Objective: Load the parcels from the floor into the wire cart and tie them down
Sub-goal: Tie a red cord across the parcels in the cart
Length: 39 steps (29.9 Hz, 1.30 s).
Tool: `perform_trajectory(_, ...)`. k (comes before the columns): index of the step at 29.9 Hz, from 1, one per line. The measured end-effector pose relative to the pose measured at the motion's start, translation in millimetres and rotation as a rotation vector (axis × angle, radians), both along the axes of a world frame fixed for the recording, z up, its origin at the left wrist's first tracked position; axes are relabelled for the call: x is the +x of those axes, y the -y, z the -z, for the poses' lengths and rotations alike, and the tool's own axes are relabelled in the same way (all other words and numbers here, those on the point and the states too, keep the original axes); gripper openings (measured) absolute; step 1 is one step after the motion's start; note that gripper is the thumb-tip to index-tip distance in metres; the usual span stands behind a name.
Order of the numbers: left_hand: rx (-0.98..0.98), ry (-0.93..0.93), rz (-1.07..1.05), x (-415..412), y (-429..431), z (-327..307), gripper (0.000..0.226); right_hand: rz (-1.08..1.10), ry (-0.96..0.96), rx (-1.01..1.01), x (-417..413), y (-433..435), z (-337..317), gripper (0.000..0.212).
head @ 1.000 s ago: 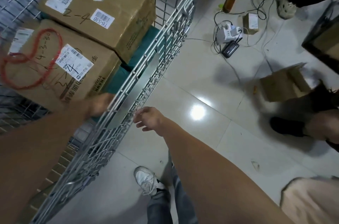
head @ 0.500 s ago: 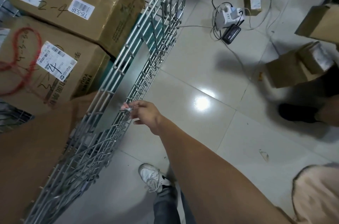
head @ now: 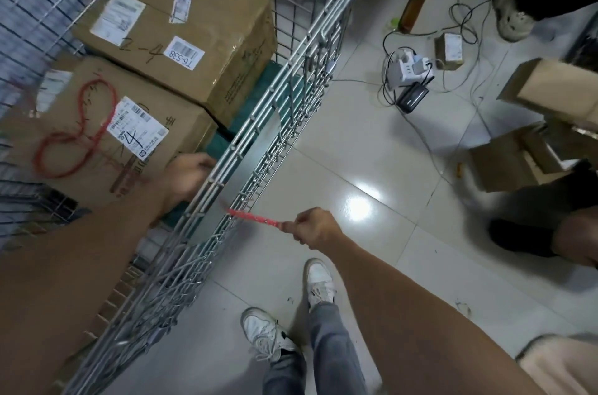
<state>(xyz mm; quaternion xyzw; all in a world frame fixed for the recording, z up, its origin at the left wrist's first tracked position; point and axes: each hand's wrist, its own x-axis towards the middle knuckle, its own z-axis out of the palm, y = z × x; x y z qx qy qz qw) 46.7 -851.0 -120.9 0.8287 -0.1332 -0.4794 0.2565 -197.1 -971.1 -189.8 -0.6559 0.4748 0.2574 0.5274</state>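
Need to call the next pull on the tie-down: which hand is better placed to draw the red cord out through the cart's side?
Right. The right hand is outside the wire cart, already pinching the red cord where it exits the mesh. The left hand is inside, against the box.

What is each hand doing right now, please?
Left hand: inside the wire cart, grip cannot be told.
Right hand: closed on the red cord.

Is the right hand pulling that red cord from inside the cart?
No. The right hand pinches the red cord outside the wire cart, over the floor tiles.
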Motion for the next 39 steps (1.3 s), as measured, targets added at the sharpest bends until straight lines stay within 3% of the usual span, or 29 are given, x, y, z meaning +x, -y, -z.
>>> perform_trajectory(2,0.007,0.057,-0.019,-1,3,-22,0.017,-0.16,-0.14,-0.096,-26,16,-10,0.047)
perform_trajectory(6,-0.177,0.053,-0.215,-3,9,-55,0.011,-0.191,-0.351,-0.257,-63,55,-53,0.038)
perform_trajectory(8,-0.258,0.188,-0.302,-6,26,-73,0.01,-0.15,-0.379,-0.332,-75,74,-77,0.034)
perform_trajectory(10,-0.329,0.392,-0.239,-14,49,-93,0.01,-0.096,-0.388,-0.389,-81,91,-99,0.035)
perform_trajectory(12,-0.363,0.628,0.051,-33,71,-112,0.008,-0.093,-0.393,-0.414,-84,106,-120,0.032)
perform_trajectory(14,-0.441,0.795,0.481,-58,93,-126,0.019,-0.084,-0.385,-0.37,-86,121,-135,0.03)
perform_trajectory(16,-0.369,0.755,0.932,-89,111,-130,0.037,-0.072,-0.324,-0.3,-87,136,-149,0.026)
perform_trajectory(19,0.063,0.559,1.321,-139,130,-114,0.04,-0.035,-0.199,-0.087,-92,156,-178,0.018)
perform_trajectory(22,0.24,0.408,1.295,-175,137,-95,0.036,-0.051,-0.108,0.125,-103,180,-213,0.016)
perform_trajectory(25,0.241,0.371,1.227,-202,154,-102,0.035,-0.171,-0.166,0.053,-116,214,-231,0.015)
perform_trajectory(27,0.216,0.392,1.221,-213,174,-123,0.038,-0.386,-0.263,-0.14,-127,234,-241,0.03)
perform_trajectory(30,0.151,0.433,1.196,-219,200,-150,0.04,-0.755,-0.352,-0.611,-135,235,-245,0.075)
perform_trajectory(32,0.108,0.461,1.212,-230,217,-172,0.04,-0.759,-0.224,-0.763,-137,223,-251,0.1)
perform_trajectory(34,0.071,0.486,1.232,-243,229,-193,0.036,-0.789,-0.066,-0.807,-132,211,-253,0.112)
perform_trajectory(36,0.049,0.509,1.22,-252,239,-206,0.029,-0.82,-0.004,-0.781,-126,200,-254,0.101)
perform_trajectory(39,0.041,0.539,1.172,-252,246,-221,0.028,-0.6,-0.015,-0.559,-127,199,-264,0.044)
